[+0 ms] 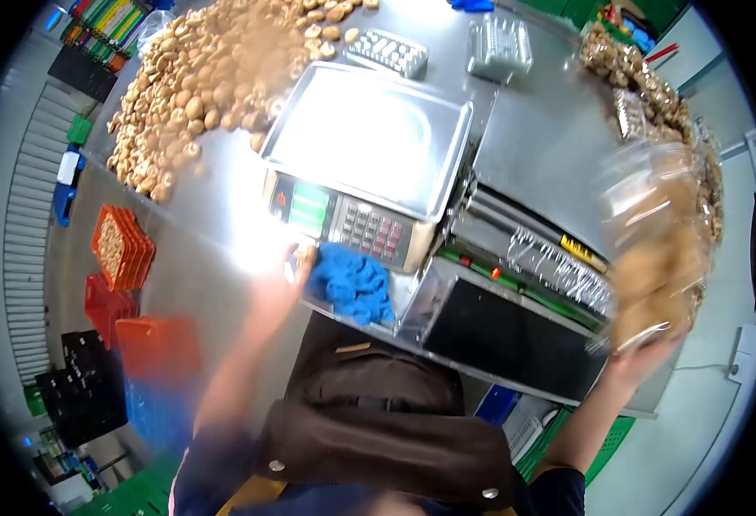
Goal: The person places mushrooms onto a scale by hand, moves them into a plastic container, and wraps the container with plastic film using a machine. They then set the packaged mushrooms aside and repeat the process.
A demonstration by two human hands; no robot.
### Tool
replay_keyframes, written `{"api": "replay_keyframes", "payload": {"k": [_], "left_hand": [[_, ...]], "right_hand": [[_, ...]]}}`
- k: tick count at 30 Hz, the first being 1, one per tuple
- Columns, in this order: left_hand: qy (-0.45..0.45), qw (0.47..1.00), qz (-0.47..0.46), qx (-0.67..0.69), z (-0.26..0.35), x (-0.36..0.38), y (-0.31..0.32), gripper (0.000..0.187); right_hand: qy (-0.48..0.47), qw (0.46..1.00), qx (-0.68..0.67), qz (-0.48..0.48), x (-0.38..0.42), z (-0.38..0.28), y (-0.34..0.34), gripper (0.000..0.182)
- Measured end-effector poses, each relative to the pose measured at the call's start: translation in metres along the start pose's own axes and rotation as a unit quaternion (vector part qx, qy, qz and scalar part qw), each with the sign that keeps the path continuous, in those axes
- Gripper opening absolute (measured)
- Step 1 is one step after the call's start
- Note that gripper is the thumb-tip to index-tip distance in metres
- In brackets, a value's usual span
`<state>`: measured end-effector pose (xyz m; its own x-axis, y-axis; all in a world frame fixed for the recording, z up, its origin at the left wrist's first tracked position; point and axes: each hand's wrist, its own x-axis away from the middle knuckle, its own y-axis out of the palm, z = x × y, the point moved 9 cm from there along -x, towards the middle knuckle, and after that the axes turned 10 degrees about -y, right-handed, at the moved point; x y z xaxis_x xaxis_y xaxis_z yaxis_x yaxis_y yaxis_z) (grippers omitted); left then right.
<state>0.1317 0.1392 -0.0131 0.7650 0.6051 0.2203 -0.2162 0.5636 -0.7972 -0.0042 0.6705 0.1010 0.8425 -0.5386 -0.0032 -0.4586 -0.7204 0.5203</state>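
Holding lower end of film-wrapped mushroom pack [660,249], right hand [644,354] | pack extends beyond fingers, near piled packs [631,77] | left hand [281,279] beside blue cloth [350,279], grip I cannot tell | open steel tabletop [543,129] right of scale [369,138]

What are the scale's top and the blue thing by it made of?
The scale's top seems shiny metal, since it throws back bright glare. The blue thing looks like soft, dull cloth, all crumpled in folds.
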Motion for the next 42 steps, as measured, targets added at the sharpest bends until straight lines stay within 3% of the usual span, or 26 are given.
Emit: {"api": "replay_keyframes", "payload": {"k": [1, 2, 5, 6, 7, 9, 11, 12, 13, 14, 15, 16, 19, 21, 25, 26, 29, 32, 33, 34, 37, 39, 42], "left_hand": [[0.033, 0.998, 0.005, -0.059, -0.007, -0.013, 0.005, 0.045], [0.027, 0.997, -0.020, -0.069, -0.022, -0.023, 0.015, 0.046], [0.016, 0.996, -0.089, -0.018, -0.049, -0.043, 0.033, 0.049], [0.028, 0.993, -0.108, 0.028, -0.059, -0.047, 0.037, 0.047], [0.040, 0.988, -0.128, 0.074, -0.067, -0.052, 0.040, 0.046], [0.012, 0.973, -0.187, 0.134, -0.076, -0.061, 0.037, 0.039], [-0.009, 0.946, -0.188, 0.262, -0.103, -0.077, 0.032, 0.037], [-0.107, 0.933, -0.226, 0.259, -0.104, -0.086, 0.016, 0.037], [-0.120, 0.925, -0.217, 0.286, -0.114, -0.103, -0.002, 0.037], [-0.132, 0.917, -0.208, 0.313, -0.123, -0.119, -0.019, 0.037], [-0.067, 0.911, -0.149, 0.380, -0.151, -0.143, -0.041, 0.037], [-0.037, 0.925, -0.102, 0.364, -0.166, -0.171, -0.063, 0.037], [0.062, 0.960, 0.086, 0.258, -0.199, -0.252, -0.121, 0.041], [0.155, 0.970, 0.173, 0.070, -0.156, -0.276, -0.156, 0.048], [0.160, 0.959, 0.157, -0.174, -0.192, -0.344, -0.118, 0.062], [0.129, 0.967, 0.139, -0.169, -0.191, -0.347, -0.118, 0.064], [0.072, 0.982, 0.103, -0.141, -0.151, -0.337, -0.134, 0.064], [0.130, 0.974, 0.161, -0.089, -0.115, -0.317, -0.142, 0.064], [0.185, 0.971, 0.145, -0.035, -0.139, -0.322, -0.114, 0.060], [0.245, 0.963, 0.114, -0.015, -0.122, -0.314, -0.092, 0.056], [0.362, 0.920, -0.141, -0.057, -0.052, -0.293, -0.031, 0.053], [0.435, 0.893, -0.097, -0.063, -0.027, -0.290, -0.030, 0.045], [0.435, 0.890, -0.053, -0.127, -0.061, -0.313, -0.013, 0.030]], "right_hand": [[0.022, 0.979, -0.140, -0.146, -0.005, -0.013, 0.053, 0.059], [0.077, 0.921, -0.255, -0.285, -0.001, -0.027, 0.102, 0.057], [-0.053, 0.983, -0.076, -0.156, 0.016, 0.005, 0.157, 0.053], [-0.020, 0.967, 0.020, -0.253, 0.022, 0.034, 0.174, 0.048], [0.014, 0.931, 0.118, -0.344, 0.029, 0.067, 0.188, 0.043], [0.029, 0.870, 0.283, -0.402, 0.053, 0.117, 0.245, 0.034], [-0.048, 0.822, 0.384, -0.418, 0.066, 0.155, 0.298, 0.022], [-0.108, 0.769, 0.435, -0.456, 0.073, 0.174, 0.321, 0.021], [-0.191, 0.697, 0.478, -0.499, 0.077, 0.194, 0.342, 0.022], [-0.252, 0.679, 0.476, -0.500, 0.081, 0.205, 0.362, 0.023], [-0.202, 0.696, 0.486, -0.488, 0.078, 0.227, 0.372, 0.023], [-0.180, 0.684, 0.503, -0.497, 0.073, 0.249, 0.382, 0.031], [-0.237, 0.649, 0.531, -0.491, 0.051, 0.300, 0.412, 0.045], [-0.298, 0.593, 0.573, -0.480, 0.029, 0.338, 0.425, 0.059], [-0.307, 0.507, 0.660, -0.462, -0.015, 0.403, 0.440, 0.084], [-0.257, 0.495, 0.686, -0.467, -0.026, 0.418, 0.440, 0.097], [-0.136, 0.443, 0.733, -0.498, -0.040, 0.451, 0.433, 0.108], [-0.196, 0.465, 0.725, -0.468, -0.045, 0.457, 0.431, 0.107], [-0.211, 0.467, 0.708, -0.485, -0.049, 0.462, 0.433, 0.108], [-0.224, 0.469, 0.690, -0.504, -0.054, 0.466, 0.436, 0.108], [-0.217, 0.490, 0.664, -0.521, -0.048, 0.465, 0.451, 0.108], [-0.206, 0.501, 0.663, -0.517, -0.039, 0.455, 0.458, 0.106], [-0.258, 0.500, 0.656, -0.504, -0.033, 0.444, 0.466, 0.097]]}}
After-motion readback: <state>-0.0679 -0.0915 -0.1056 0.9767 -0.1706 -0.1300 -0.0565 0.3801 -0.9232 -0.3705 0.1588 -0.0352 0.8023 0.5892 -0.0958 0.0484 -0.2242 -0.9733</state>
